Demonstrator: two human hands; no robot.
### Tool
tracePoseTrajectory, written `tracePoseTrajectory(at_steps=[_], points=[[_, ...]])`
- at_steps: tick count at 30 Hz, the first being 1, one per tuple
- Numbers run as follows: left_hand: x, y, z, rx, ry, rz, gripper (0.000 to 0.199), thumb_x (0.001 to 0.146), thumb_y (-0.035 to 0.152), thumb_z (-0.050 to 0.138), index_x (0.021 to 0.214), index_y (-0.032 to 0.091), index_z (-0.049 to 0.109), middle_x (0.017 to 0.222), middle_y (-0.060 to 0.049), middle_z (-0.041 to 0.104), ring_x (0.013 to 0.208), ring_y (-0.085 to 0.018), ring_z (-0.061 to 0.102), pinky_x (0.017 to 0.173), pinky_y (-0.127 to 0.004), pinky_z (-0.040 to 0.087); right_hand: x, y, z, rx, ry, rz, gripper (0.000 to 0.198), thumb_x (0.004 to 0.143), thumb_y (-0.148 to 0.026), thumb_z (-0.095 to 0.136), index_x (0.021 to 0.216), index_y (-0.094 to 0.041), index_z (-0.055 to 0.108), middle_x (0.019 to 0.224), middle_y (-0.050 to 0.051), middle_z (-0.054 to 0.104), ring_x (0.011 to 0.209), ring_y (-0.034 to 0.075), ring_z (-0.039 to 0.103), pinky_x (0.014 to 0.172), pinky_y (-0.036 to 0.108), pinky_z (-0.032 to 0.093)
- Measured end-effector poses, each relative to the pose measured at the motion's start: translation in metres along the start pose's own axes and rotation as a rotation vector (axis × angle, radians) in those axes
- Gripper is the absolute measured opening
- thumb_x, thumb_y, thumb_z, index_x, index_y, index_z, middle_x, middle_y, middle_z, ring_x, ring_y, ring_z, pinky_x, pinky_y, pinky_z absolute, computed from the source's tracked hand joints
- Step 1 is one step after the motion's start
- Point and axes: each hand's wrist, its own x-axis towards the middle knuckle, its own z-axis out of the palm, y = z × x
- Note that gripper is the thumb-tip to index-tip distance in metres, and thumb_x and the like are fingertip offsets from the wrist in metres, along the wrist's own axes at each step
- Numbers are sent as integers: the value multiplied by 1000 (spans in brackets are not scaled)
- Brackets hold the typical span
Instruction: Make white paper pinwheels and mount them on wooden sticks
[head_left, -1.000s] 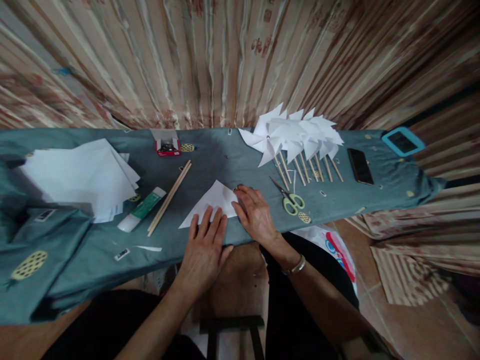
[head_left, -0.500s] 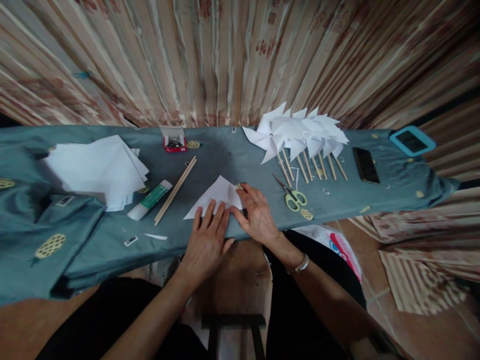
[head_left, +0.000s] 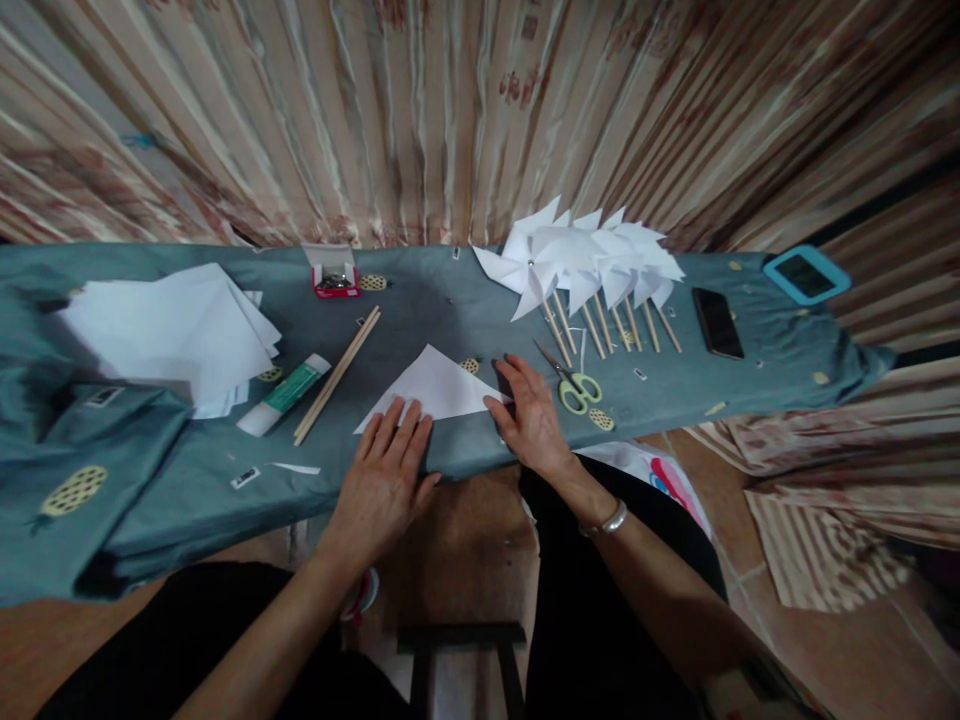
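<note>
A white sheet of paper folded into a triangle (head_left: 435, 385) lies on the cloth-covered table, its long edge toward me. My left hand (head_left: 385, 470) rests with spread fingers on the lower left part of that edge. At the triangle's right corner is my right hand (head_left: 531, 415), fingers apart, thumb touching the paper's tip. Green-handled scissors (head_left: 574, 384) lie just right of this hand. Two wooden sticks (head_left: 337, 376) and a green and white box (head_left: 285, 394) are left of the paper.
White paper pinwheels (head_left: 577, 255) on wooden sticks lie overlapped at the back right. Beyond them are a phone (head_left: 718, 323) and a blue-framed device (head_left: 807, 275). A stack of white paper (head_left: 165, 325) and a small open red box (head_left: 335, 280) of metal pieces stand left. Curtains hang behind.
My right hand has slid right along the folded edge to the corner, uncovering more of the triangle. The left hand stays on the paper. The whole view has shifted slightly.
</note>
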Motion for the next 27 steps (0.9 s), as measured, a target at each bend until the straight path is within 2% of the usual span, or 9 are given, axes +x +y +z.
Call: tracePoseTrajectory(at_steps=[14, 18, 22, 27], points=[[-37, -18, -6, 121, 65, -11, 58, 90, 31, 54, 138, -1, 44, 146, -28, 44, 138, -40, 38, 108, -54, 39, -8, 22, -9, 18, 55, -31, 44, 92, -27, 47, 132, -8, 54, 139, 21, 52, 131, 31, 47, 111, 50, 38], [-44, -18, -11, 143, 87, -25, 56, 92, 30, 52, 138, 0, 44, 143, -27, 48, 136, -39, 43, 107, -53, 40, -7, 17, -11, -11, 52, -50, 41, 93, -24, 44, 128, -8, 58, 136, 22, 54, 127, 32, 50, 108, 51, 41], [-45, -16, -9, 119, 105, -44, 54, 91, 28, 53, 137, 0, 44, 143, -27, 48, 137, -38, 42, 109, -53, 39, -3, 4, -13, 18, 18, -114, 40, 98, -30, 39, 127, -11, 58, 132, 19, 60, 124, 30, 53, 106, 50, 43], [-42, -15, -9, 68, 124, -98, 51, 93, 31, 52, 136, 5, 46, 144, -24, 49, 137, -35, 42, 110, -53, 37, 3, -6, -14, 44, -29, -139, 39, 91, -33, 56, 123, -13, 61, 125, 16, 65, 118, 31, 58, 105, 47, 45]])
